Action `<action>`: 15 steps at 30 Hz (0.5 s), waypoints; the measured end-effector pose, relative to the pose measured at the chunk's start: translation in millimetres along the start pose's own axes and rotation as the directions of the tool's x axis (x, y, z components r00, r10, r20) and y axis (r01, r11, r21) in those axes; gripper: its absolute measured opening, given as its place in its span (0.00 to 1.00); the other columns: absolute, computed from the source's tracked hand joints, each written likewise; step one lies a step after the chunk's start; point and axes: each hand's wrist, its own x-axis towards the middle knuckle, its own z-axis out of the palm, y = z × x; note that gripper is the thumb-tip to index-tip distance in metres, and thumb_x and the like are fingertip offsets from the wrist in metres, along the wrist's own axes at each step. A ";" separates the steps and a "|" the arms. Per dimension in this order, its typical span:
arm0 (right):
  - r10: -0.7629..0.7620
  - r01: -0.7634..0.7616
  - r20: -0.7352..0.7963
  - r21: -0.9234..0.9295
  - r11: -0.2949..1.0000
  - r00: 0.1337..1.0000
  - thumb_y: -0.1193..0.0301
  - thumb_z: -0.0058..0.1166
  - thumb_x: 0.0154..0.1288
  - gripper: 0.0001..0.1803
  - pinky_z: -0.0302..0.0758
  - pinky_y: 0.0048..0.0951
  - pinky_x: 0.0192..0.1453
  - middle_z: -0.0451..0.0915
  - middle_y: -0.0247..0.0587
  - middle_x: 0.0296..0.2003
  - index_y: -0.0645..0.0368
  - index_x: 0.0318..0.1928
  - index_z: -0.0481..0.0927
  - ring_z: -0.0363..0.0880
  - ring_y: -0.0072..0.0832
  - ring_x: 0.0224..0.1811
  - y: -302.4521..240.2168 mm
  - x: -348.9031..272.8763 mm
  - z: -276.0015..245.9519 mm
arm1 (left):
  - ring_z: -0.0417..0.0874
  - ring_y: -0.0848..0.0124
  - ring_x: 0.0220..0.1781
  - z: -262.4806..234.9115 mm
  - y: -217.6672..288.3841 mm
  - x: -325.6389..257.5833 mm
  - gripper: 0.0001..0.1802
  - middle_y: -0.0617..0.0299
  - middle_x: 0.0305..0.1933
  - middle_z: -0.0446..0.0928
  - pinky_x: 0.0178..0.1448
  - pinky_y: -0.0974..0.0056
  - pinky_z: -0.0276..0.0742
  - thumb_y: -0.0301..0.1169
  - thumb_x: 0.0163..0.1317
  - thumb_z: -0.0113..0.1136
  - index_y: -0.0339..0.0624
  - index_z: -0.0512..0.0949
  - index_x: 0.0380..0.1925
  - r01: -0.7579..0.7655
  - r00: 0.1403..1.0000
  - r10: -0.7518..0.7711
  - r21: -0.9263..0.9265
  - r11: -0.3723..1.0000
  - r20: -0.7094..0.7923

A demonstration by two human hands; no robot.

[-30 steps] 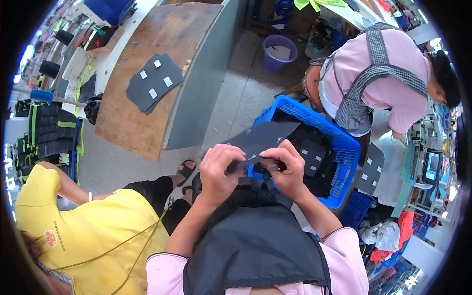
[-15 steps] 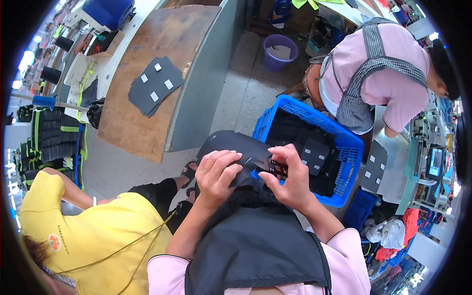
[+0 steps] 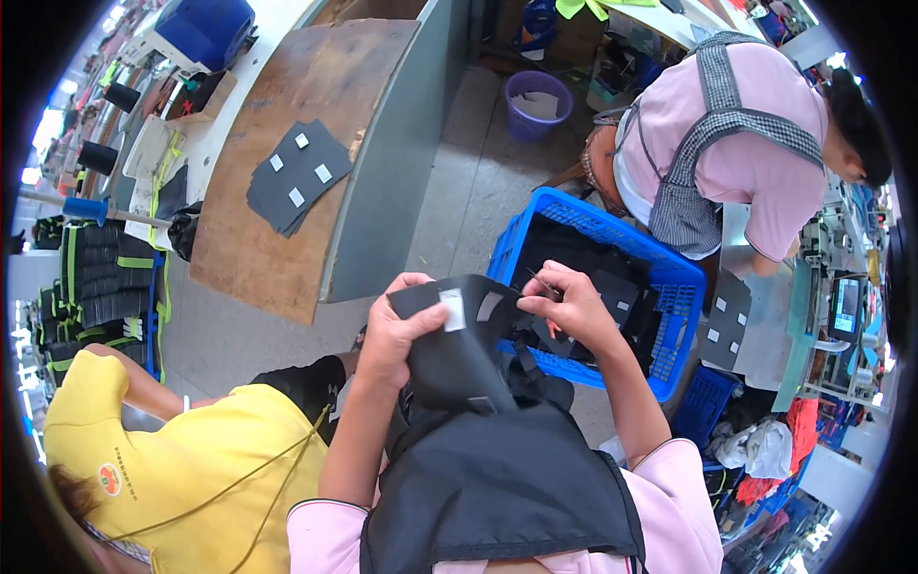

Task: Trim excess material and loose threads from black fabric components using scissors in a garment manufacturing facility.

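1. Gripping a black fabric piece [image 3: 459, 349] at its upper left corner, the left hand [image 3: 397, 330] is closed on it, thumb over the top edge beside a small white tag [image 3: 452, 309].
2. The right hand [image 3: 566, 306] is pinched narrow on the piece's right end, fingertips together around what looks like a thin dark tool or thread; I cannot tell which.
3. Compared with half a second ago, the piece has turned: its tagged face now shows toward the camera and both hands sit a little higher, above the lap and the dark apron [image 3: 497, 488].
4. My reading is that the handling has moved from folding the piece over to working on its right edge.
5. The piece hangs between the hands, just in front of the blue crate [image 3: 669, 277], which holds more black pieces.
6. Room is tight to the left: a person in a yellow shirt [image 3: 182, 450] sits near the left forearm.
7. Ahead, a wooden table [image 3: 287, 153] carries a stack of dark panels [image 3: 296, 177], with bare floor between it and the crate.
8. Beyond the crate, a co-worker in a pink top [image 3: 736, 143] bends over, well apart from the hands.
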 end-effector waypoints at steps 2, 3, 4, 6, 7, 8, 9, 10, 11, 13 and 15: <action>-0.050 0.051 -0.012 0.185 0.981 0.999 0.68 0.61 0.52 0.15 0.64 0.19 0.27 0.69 0.29 0.26 0.63 0.38 0.77 0.65 0.16 0.24 13.3 6.9 2.6 | 0.78 0.76 0.34 -5.7 5.8 1.9 0.19 0.64 0.33 0.76 0.38 0.71 0.76 0.24 0.49 0.65 0.41 0.70 0.41 0.098 0.995 -0.100 -0.080 0.992 -0.019; -0.093 0.100 -0.038 0.363 0.927 0.995 0.67 0.61 0.53 0.15 0.61 0.17 0.24 0.70 0.27 0.27 0.63 0.39 0.77 0.63 0.14 0.22 15.3 8.6 3.9 | 0.78 0.75 0.34 -4.3 10.0 1.4 0.19 0.64 0.33 0.76 0.39 0.70 0.76 0.24 0.49 0.65 0.41 0.70 0.42 0.151 0.988 -0.154 -0.117 0.982 -0.017; 0.141 -0.140 0.037 0.505 0.852 0.989 0.66 0.61 0.53 0.17 0.57 0.14 0.22 0.69 0.26 0.28 0.62 0.41 0.76 0.60 0.11 0.21 14.7 10.0 0.6 | 0.78 0.75 0.34 -6.4 7.8 0.3 0.19 0.64 0.33 0.76 0.39 0.70 0.76 0.24 0.49 0.65 0.41 0.70 0.42 0.153 0.988 -0.156 -0.117 0.981 -0.018; 0.116 -0.145 0.087 0.628 0.765 0.989 0.65 0.61 0.54 0.19 0.57 0.15 0.21 0.71 0.26 0.26 0.63 0.42 0.75 0.59 0.09 0.19 17.2 15.4 13.8 | 0.78 0.75 0.34 -9.8 -0.1 0.6 0.22 0.64 0.34 0.76 0.41 0.70 0.76 0.24 0.51 0.63 0.40 0.69 0.46 0.217 0.976 -0.217 -0.143 0.966 0.020; 0.156 -0.183 0.098 0.635 0.751 0.983 0.65 0.61 0.54 0.18 0.57 0.15 0.20 0.72 0.26 0.25 0.63 0.42 0.75 0.59 0.09 0.19 22.5 17.2 21.7 | 0.78 0.75 0.34 -12.0 -4.8 3.2 0.22 0.64 0.34 0.76 0.41 0.70 0.76 0.24 0.51 0.63 0.40 0.69 0.46 0.217 0.976 -0.216 -0.142 0.966 0.024; 0.075 -0.178 0.179 0.675 0.716 0.981 0.66 0.61 0.55 0.16 0.62 0.15 0.22 0.76 0.30 0.26 0.63 0.39 0.76 0.66 0.10 0.20 17.9 23.0 28.2 | 0.77 0.76 0.34 -19.4 -9.3 4.9 0.21 0.64 0.34 0.75 0.41 0.70 0.75 0.23 0.53 0.61 0.41 0.69 0.48 0.173 0.984 -0.175 -0.074 0.982 -0.014; 0.071 -0.180 0.186 0.674 0.717 0.980 0.66 0.61 0.55 0.16 0.62 0.15 0.22 0.76 0.30 0.26 0.63 0.39 0.76 0.66 0.10 0.20 11.7 24.0 33.2 | 0.77 0.76 0.33 -25.5 -13.5 6.3 0.21 0.65 0.34 0.75 0.41 0.69 0.75 0.22 0.54 0.59 0.41 0.68 0.49 0.131 0.990 -0.131 -0.004 0.991 -0.047; 0.088 -0.150 0.127 0.662 0.735 0.988 0.67 0.60 0.56 0.14 0.66 0.16 0.24 0.77 0.31 0.28 0.63 0.38 0.77 0.69 0.12 0.22 3.0 22.2 36.3 | 0.75 0.77 0.34 -28.6 -17.4 7.5 0.21 0.67 0.33 0.73 0.42 0.71 0.73 0.21 0.57 0.54 0.42 0.68 0.52 0.076 0.991 -0.062 0.123 0.989 -0.114; 0.099 -0.119 0.067 0.646 0.754 0.993 0.68 0.59 0.56 0.12 0.69 0.16 0.26 0.78 0.33 0.29 0.64 0.37 0.77 0.73 0.13 0.24 -7.0 21.3 37.1 | 0.75 0.77 0.34 -27.2 -17.1 7.2 0.21 0.67 0.33 0.73 0.42 0.71 0.73 0.21 0.57 0.54 0.42 0.68 0.52 0.068 0.991 -0.053 0.123 0.990 -0.121; 0.051 -0.080 0.063 0.651 0.755 0.997 0.71 0.57 0.57 0.11 0.73 0.19 0.32 0.79 0.34 0.30 0.65 0.38 0.77 0.75 0.16 0.28 -12.7 16.5 42.4 | 0.74 0.77 0.35 -22.1 -17.1 5.8 0.20 0.69 0.32 0.72 0.44 0.73 0.71 0.21 0.58 0.51 0.42 0.68 0.52 -0.105 0.963 0.157 0.234 0.967 -0.217; -0.005 0.017 -0.019 0.658 0.753 1.000 0.72 0.56 0.59 0.11 0.73 0.18 0.33 0.79 0.35 0.30 0.66 0.40 0.77 0.75 0.16 0.29 -12.5 10.6 47.6 | 0.73 0.78 0.38 -11.9 -10.4 3.0 0.17 0.68 0.34 0.73 0.46 0.75 0.69 0.27 0.61 0.54 0.41 0.69 0.50 -0.093 0.965 0.135 0.188 0.978 -0.226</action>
